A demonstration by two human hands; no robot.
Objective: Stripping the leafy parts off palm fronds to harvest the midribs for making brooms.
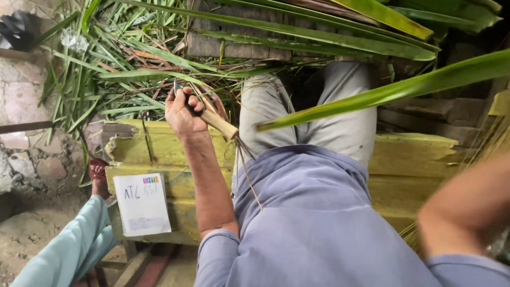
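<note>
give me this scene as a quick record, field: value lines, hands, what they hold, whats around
setting: person seated on a worn yellow wooden bench, seen from above
left hand: closed around a wooden-handled tool, thin dry fibres trailing from it
right hand: out of view; only a blurred forearm at the right edge
clothing: blue shirt, grey trousers
plants: long green leaf across the lap, pile of cut leaves at upper left
on bench: spiral notepad
other person: leg in light teal trousers at lower left
</note>
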